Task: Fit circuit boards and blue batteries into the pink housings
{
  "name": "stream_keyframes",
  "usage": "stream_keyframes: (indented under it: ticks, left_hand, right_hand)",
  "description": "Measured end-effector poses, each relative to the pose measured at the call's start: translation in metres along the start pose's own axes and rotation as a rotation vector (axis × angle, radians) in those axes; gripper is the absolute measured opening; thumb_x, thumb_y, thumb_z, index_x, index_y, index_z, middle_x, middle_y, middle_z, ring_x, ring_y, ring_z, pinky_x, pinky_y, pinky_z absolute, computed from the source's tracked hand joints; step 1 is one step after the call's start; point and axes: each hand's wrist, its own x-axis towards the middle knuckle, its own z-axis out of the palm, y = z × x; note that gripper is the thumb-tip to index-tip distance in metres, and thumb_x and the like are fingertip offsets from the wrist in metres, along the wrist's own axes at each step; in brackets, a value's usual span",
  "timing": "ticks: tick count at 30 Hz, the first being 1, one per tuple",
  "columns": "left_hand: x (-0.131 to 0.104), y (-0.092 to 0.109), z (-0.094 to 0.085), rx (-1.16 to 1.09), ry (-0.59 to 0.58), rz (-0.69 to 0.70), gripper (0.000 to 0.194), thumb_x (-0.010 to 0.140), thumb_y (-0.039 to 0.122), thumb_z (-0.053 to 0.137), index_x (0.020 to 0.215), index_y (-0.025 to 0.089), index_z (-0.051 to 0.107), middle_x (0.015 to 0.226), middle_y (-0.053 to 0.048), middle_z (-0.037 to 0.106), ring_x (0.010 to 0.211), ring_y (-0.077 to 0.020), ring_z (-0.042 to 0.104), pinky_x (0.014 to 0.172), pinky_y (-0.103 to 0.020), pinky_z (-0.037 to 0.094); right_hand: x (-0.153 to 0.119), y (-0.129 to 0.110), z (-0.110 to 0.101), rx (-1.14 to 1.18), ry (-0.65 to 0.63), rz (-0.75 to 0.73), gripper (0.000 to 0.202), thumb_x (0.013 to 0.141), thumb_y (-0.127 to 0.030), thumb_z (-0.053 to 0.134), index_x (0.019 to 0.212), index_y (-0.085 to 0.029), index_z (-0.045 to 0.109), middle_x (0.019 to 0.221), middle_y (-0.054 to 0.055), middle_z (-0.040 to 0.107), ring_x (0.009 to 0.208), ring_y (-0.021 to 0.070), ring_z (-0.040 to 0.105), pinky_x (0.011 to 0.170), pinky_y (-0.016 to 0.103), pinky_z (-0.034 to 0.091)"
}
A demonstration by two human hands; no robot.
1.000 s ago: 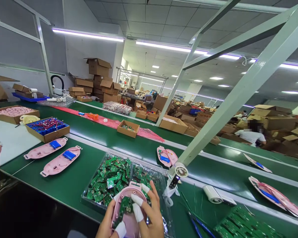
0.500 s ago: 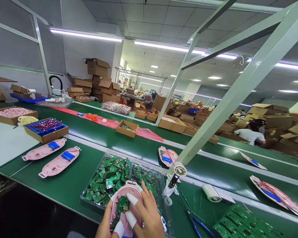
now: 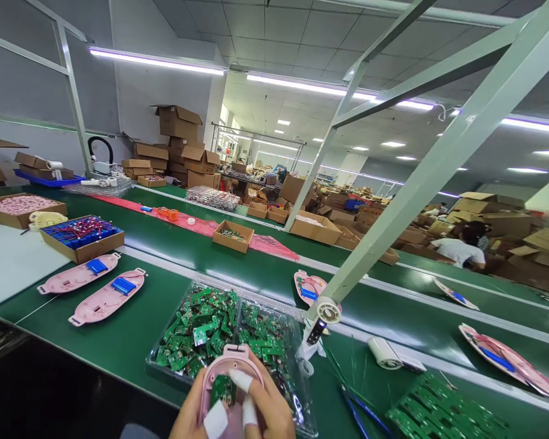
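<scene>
At the bottom centre a pink shell (image 3: 233, 361) is held between both hands, with a green circuit board (image 3: 222, 390) inside it. My left hand (image 3: 192, 410) grips the shell's left edge, its white-covered thumb on the board's lower part. My right hand (image 3: 271, 402) wraps the right side, with white-covered fingers reaching inside, one at the board's upper right. Just beyond the shell lies a clear tray (image 3: 153, 360) heaped with small green boards (image 3: 201, 323).
Two pink shells (image 3: 107, 299) with blue batteries lie left. A box of batteries (image 3: 82, 235) stands behind them. Right are a small white fan (image 3: 328, 311), blue-handled pliers (image 3: 354, 405) and a green board panel (image 3: 443, 408). A metal post (image 3: 393, 201) slants across. A person (image 3: 460, 250) is far right.
My right hand's raised fingers have come down around the shell's right side. My left thumb has moved up over the board. The far-right shell on the belt has shifted left.
</scene>
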Motion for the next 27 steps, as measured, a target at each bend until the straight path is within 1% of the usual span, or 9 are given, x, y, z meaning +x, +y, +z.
stream_keyframes:
  ticks: [3, 6, 10, 13, 15, 18, 22, 25, 27]
  left_hand:
    - [0.007, 0.007, 0.006, -0.076, 0.005, -0.041, 0.051, 0.062, 0.056, 0.078, 0.102, 0.025, 0.074, 0.111, -0.008, 0.076, 0.111, -0.0325, 0.065, 0.098, -0.042, 0.048]
    - [0.01, 0.009, 0.009, -0.109, 0.094, -0.052, 0.054, 0.059, 0.054, 0.082, 0.103, 0.025, 0.073, 0.105, -0.006, 0.078, 0.106, -0.0303, 0.067, 0.094, -0.039, 0.05]
    - [0.006, 0.017, 0.01, -0.038, 0.155, -0.015, 0.055, 0.06, 0.056, 0.08, 0.101, 0.021, 0.07, 0.106, -0.007, 0.077, 0.109, -0.031, 0.065, 0.093, -0.038, 0.05]
    - [0.0, 0.028, 0.015, 0.013, 0.142, 0.016, 0.055, 0.059, 0.057, 0.08, 0.101, 0.022, 0.071, 0.103, -0.007, 0.078, 0.107, -0.0311, 0.066, 0.089, -0.036, 0.053]
    - [-0.005, 0.034, 0.018, 0.04, 0.144, 0.012, 0.055, 0.059, 0.058, 0.08, 0.101, 0.022, 0.071, 0.102, -0.006, 0.078, 0.103, -0.03, 0.067, 0.084, -0.033, 0.054]
    - [-0.008, 0.037, 0.018, 0.055, 0.142, -0.03, 0.056, 0.058, 0.057, 0.08, 0.102, 0.022, 0.07, 0.101, -0.005, 0.078, 0.096, -0.0282, 0.069, 0.077, -0.031, 0.055]
    - [0.002, 0.027, 0.012, 0.008, 0.124, 0.02, 0.054, 0.061, 0.053, 0.08, 0.102, 0.02, 0.069, 0.103, -0.007, 0.077, 0.103, -0.0299, 0.067, 0.09, -0.036, 0.051]
    - [0.017, 0.017, 0.007, -0.062, 0.139, -0.003, 0.052, 0.062, 0.049, 0.081, 0.104, 0.018, 0.07, 0.105, -0.009, 0.077, 0.107, -0.0325, 0.065, 0.094, -0.041, 0.05]
    - [0.027, 0.013, 0.004, -0.098, 0.179, -0.011, 0.054, 0.061, 0.047, 0.082, 0.106, 0.019, 0.07, 0.107, -0.01, 0.076, 0.111, -0.0337, 0.064, 0.097, -0.043, 0.048]
  right_hand:
    - [-0.006, 0.001, 0.001, -0.025, -0.023, -0.029, 0.054, 0.073, -0.006, 0.04, 0.118, -0.023, 0.065, 0.142, 0.008, 0.052, 0.126, 0.0239, 0.055, 0.099, 0.032, 0.05]
    - [-0.014, 0.006, -0.001, -0.063, 0.018, 0.016, 0.049, 0.083, -0.014, 0.044, 0.128, -0.028, 0.059, 0.146, 0.005, 0.048, 0.127, 0.0263, 0.054, 0.095, 0.034, 0.054]
    - [-0.021, 0.01, 0.003, -0.104, 0.084, 0.245, 0.04, 0.088, -0.029, 0.059, 0.128, -0.028, 0.057, 0.135, 0.01, 0.058, 0.115, 0.0296, 0.063, 0.081, 0.037, 0.062]
    - [-0.021, 0.007, 0.01, -0.063, 0.079, 0.358, 0.033, 0.094, -0.034, 0.051, 0.124, -0.025, 0.059, 0.13, 0.012, 0.062, 0.111, 0.0275, 0.066, 0.08, 0.035, 0.062]
    - [-0.02, 0.004, 0.014, -0.018, 0.068, 0.301, 0.032, 0.097, -0.034, 0.042, 0.123, -0.025, 0.06, 0.13, 0.013, 0.062, 0.113, 0.0255, 0.065, 0.083, 0.033, 0.06]
    - [-0.019, 0.001, 0.018, 0.012, 0.026, 0.135, 0.036, 0.098, -0.039, 0.035, 0.112, -0.025, 0.066, 0.127, 0.012, 0.061, 0.117, 0.0267, 0.061, 0.087, 0.034, 0.057]
    - [-0.017, 0.003, 0.02, -0.042, -0.004, 0.057, 0.036, 0.096, -0.034, 0.035, 0.105, -0.024, 0.068, 0.124, 0.011, 0.059, 0.115, 0.0258, 0.06, 0.093, 0.035, 0.053]
    - [-0.016, 0.013, 0.018, -0.132, 0.037, 0.021, 0.035, 0.096, -0.032, 0.036, 0.108, -0.023, 0.068, 0.135, 0.013, 0.052, 0.132, 0.0325, 0.046, 0.1, 0.048, 0.048]
    - [-0.017, 0.019, 0.016, -0.183, 0.086, -0.008, 0.032, 0.096, -0.032, 0.042, 0.114, -0.026, 0.067, 0.135, 0.012, 0.055, 0.132, 0.0328, 0.047, 0.1, 0.051, 0.048]
